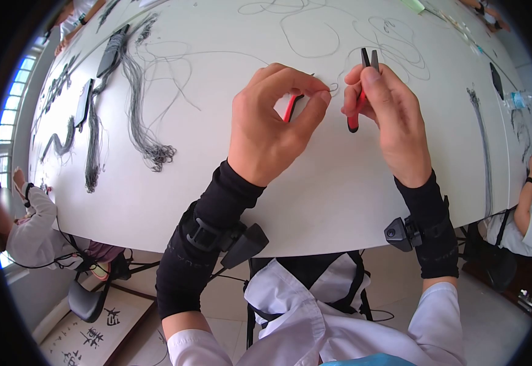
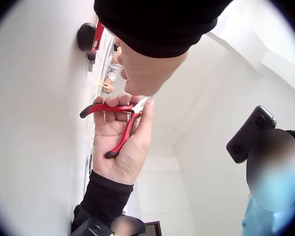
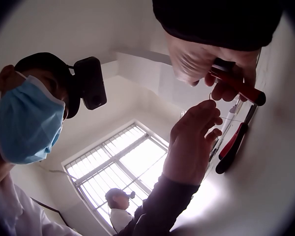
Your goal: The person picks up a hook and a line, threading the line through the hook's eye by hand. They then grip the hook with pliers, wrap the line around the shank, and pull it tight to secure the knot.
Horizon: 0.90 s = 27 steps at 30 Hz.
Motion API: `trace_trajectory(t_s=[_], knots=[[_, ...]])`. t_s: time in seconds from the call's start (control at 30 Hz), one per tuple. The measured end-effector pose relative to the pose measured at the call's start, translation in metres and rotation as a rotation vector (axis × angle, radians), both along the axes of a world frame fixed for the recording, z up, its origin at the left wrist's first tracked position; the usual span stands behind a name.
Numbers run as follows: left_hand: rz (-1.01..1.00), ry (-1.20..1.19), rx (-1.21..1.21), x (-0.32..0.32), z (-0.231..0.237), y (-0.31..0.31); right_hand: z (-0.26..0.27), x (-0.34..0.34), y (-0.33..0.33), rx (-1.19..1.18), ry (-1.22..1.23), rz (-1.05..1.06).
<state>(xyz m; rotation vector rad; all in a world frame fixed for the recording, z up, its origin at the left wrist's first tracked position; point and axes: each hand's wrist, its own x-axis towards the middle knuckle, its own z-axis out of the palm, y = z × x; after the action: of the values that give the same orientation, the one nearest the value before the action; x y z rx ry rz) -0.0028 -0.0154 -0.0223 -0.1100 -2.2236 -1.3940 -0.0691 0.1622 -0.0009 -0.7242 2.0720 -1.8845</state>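
My left hand point(image 1: 272, 125) pinches a thin grey wire between thumb and forefinger. The wire's end point(image 1: 334, 87) curls into a small hook just past the fingertips. To its right, my right hand point(image 1: 397, 122) holds pliers point(image 1: 355, 119) with red and black handles, thumb along them. Their dark tips point away from me, slightly apart. In the left wrist view, the pliers' handles point(image 2: 122, 142) spread apart across the palm. A second red-and-black-handled tool point(image 1: 291, 107) lies on the table behind the left hand, partly hidden by it; its handles point(image 3: 232, 147) also show in the right wrist view.
Bundles of grey wire point(image 1: 141, 131) lie on the white table point(image 1: 339, 207) at the left, some beside dark flat holders point(image 1: 84, 104). Loose wire loops point(image 1: 394, 49) spread across the far side. A long bundle point(image 1: 482, 146) and a plastic bottle point(image 1: 520, 99) are at the right. Other people sit around.
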Motion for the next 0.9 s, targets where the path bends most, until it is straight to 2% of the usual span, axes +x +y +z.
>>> trace_trajectory(t_s=[0.07,0.17,0.27,0.37,0.9], knots=[[-0.019,-0.073,0.159,0.0,0.0,-0.003,0.001,0.001,0.0,0.008,-0.02,0.004],[-0.043,-0.119,0.593,-0.002,-0.001,0.0,0.004,0.005,-0.001,0.087,-0.006,0.016],[-0.045,-0.191,0.689,0.001,0.005,-0.001,0.004,0.01,-0.004,0.193,0.095,0.042],[-0.113,-0.237,0.744,0.003,0.006,0.0,0.002,0.011,-0.005,0.22,0.124,0.044],[-0.179,-0.292,0.789,0.002,0.005,0.003,0.005,0.012,-0.005,0.286,0.19,-0.003]])
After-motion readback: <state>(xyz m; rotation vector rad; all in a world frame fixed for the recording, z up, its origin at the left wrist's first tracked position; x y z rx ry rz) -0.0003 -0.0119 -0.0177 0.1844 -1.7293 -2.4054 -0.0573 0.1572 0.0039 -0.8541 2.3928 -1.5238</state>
